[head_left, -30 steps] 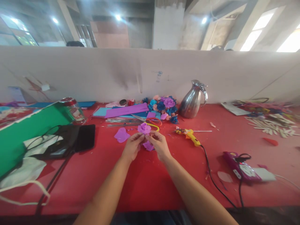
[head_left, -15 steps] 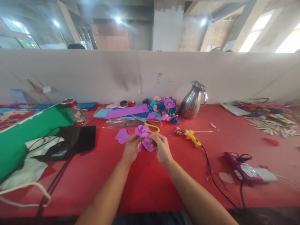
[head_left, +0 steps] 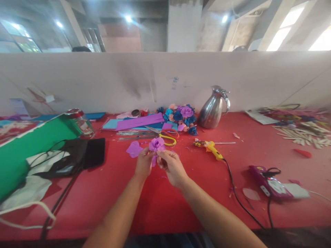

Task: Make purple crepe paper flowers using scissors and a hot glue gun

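A purple paper flower [head_left: 157, 144] is held up between my two hands, above the middle of the table. My left hand [head_left: 143, 162] pinches it from the left side, fingers closed. My right hand [head_left: 172, 168] is closed too, its thumb and fingers pressed on the flower's lower right edge. Loose purple paper petals [head_left: 134, 149] lie on the table just left of the flower, and more purple paper is partly hidden behind my right hand. Scissors [head_left: 168, 139] with yellow and red handles rest just beyond the flower.
Finished paper flowers [head_left: 181, 117] are bunched at the back, left of a steel jug [head_left: 213, 108]. A yellow glue gun [head_left: 210, 148] lies to the right, its cord near a purple power strip [head_left: 270, 182]. On the left are a phone [head_left: 94, 153] and a glass jar [head_left: 80, 122].
My right hand has moved left, up against the flower and my left hand. The flower remains in my left hand at nearly the same spot. The view has shifted slightly.
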Tool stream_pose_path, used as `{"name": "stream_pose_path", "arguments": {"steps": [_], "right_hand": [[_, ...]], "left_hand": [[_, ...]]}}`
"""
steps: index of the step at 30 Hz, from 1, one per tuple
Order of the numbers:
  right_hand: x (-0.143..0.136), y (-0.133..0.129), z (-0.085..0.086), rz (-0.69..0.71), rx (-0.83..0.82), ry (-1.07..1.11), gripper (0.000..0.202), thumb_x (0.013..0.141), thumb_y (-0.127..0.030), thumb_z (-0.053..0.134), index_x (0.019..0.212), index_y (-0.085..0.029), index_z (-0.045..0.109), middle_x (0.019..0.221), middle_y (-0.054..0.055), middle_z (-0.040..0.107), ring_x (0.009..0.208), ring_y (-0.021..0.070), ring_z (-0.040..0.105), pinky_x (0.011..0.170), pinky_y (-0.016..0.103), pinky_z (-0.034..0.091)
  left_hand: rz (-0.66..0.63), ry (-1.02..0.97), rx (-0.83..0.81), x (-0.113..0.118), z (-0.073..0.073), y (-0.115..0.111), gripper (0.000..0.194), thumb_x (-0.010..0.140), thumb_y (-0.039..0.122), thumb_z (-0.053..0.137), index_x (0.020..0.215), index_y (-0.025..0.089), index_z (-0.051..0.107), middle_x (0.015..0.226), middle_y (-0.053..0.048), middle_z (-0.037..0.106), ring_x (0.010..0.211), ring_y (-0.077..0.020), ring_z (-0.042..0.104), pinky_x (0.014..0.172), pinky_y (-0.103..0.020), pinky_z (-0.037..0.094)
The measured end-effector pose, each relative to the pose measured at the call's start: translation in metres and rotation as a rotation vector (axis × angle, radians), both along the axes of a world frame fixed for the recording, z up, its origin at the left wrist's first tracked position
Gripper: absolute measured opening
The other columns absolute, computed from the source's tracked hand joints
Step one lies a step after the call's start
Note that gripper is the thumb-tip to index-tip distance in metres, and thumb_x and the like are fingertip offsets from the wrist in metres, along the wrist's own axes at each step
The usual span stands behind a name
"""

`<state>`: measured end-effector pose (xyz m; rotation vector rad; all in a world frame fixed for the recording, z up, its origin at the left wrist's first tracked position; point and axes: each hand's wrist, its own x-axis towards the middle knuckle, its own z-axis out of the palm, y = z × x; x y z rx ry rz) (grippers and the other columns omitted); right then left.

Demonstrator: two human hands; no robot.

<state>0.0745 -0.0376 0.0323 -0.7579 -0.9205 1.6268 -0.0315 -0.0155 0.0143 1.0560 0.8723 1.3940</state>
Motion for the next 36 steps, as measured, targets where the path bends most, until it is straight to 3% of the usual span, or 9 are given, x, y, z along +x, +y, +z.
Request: {"name": "stream_pose_path", "arguments": {"steps": [3,8,17,19,24,26,31,36], "right_hand": [[-0.001,-0.002,0.000,0.027,0.016,-0.050,0.035,0.069,-0.045,0.064,0.050,-0.017,0.054,0.046,-0.004,0.046,0.044,0.0071,0.036,0.046,0.023,0.026],[-0.002,-0.004,0.001,0.137,0.076,-0.146,0.027,0.069,-0.042,0.063,0.061,-0.017,0.067,0.051,-0.003,0.050,0.047,0.0069,0.036,0.049,0.022,0.028],[-0.006,0.000,-0.011,0.109,0.084,-0.327,0.022,0.070,-0.033,0.060,0.058,-0.017,0.068,0.049,-0.004,0.050,0.047,0.0065,0.038,0.049,0.021,0.028],[0.002,0.008,-0.013,0.053,0.134,-0.391,0.022,0.070,-0.034,0.060,0.058,-0.017,0.068,0.049,-0.004,0.052,0.047,0.0076,0.041,0.049,0.021,0.030],[0.039,0.038,-0.016,-0.358,0.145,-0.518,0.024,0.071,-0.035,0.056,0.069,-0.016,0.071,0.053,-0.003,0.055,0.051,0.0101,0.044,0.049,0.022,0.031],[0.047,0.045,-0.019,-0.425,0.140,-0.564,0.025,0.072,-0.036,0.056,0.069,-0.016,0.070,0.053,-0.003,0.055,0.050,0.0105,0.044,0.049,0.022,0.030],[0.034,0.040,-0.033,-0.301,0.283,-0.759,0.019,0.074,-0.029,0.056,0.071,-0.020,0.072,0.066,0.000,0.066,0.060,0.0143,0.055,0.060,0.025,0.038],[0.009,0.020,-0.039,-0.089,0.736,-1.233,0.017,0.074,-0.026,0.064,0.088,-0.024,0.074,0.088,0.005,0.071,0.087,0.0213,0.058,0.080,0.031,0.041]], "left_hand": [[-0.017,-0.019,-0.045,-0.002,0.001,0.000,0.023,0.065,0.030,0.072,0.050,0.020,0.058,0.035,0.004,0.048,0.032,-0.0098,0.042,0.038,-0.024,0.034],[0.089,-0.147,-0.146,-0.007,-0.008,0.005,0.024,0.058,0.031,0.080,0.066,0.016,0.064,0.061,0.001,0.064,0.053,-0.0096,0.057,0.052,-0.021,0.043],[0.084,-0.268,-0.226,-0.011,-0.012,0.012,0.023,0.061,0.027,0.080,0.074,0.015,0.065,0.062,0.001,0.063,0.058,-0.0080,0.057,0.056,-0.019,0.044],[0.129,-0.326,-0.185,-0.017,-0.011,0.015,0.019,0.062,0.023,0.079,0.073,0.016,0.065,0.065,0.002,0.063,0.060,-0.0075,0.058,0.061,-0.019,0.045],[0.266,-0.453,-0.088,-0.037,-0.009,0.025,0.018,0.062,0.017,0.080,0.068,0.017,0.062,0.066,0.004,0.063,0.061,-0.0053,0.057,0.064,-0.019,0.045],[0.280,-0.460,-0.094,-0.041,-0.009,0.027,0.017,0.063,0.017,0.079,0.070,0.017,0.064,0.067,0.004,0.064,0.062,-0.0057,0.058,0.066,-0.021,0.046],[0.252,-0.484,-0.167,-0.039,-0.010,0.026,0.013,0.067,0.013,0.077,0.074,0.015,0.066,0.074,-0.001,0.070,0.068,-0.0095,0.065,0.071,-0.024,0.051],[0.236,-0.508,-0.236,-0.036,-0.010,0.026,0.006,0.074,0.008,0.069,0.072,0.013,0.066,0.074,-0.004,0.072,0.070,-0.0117,0.068,0.072,-0.025,0.054]]}}
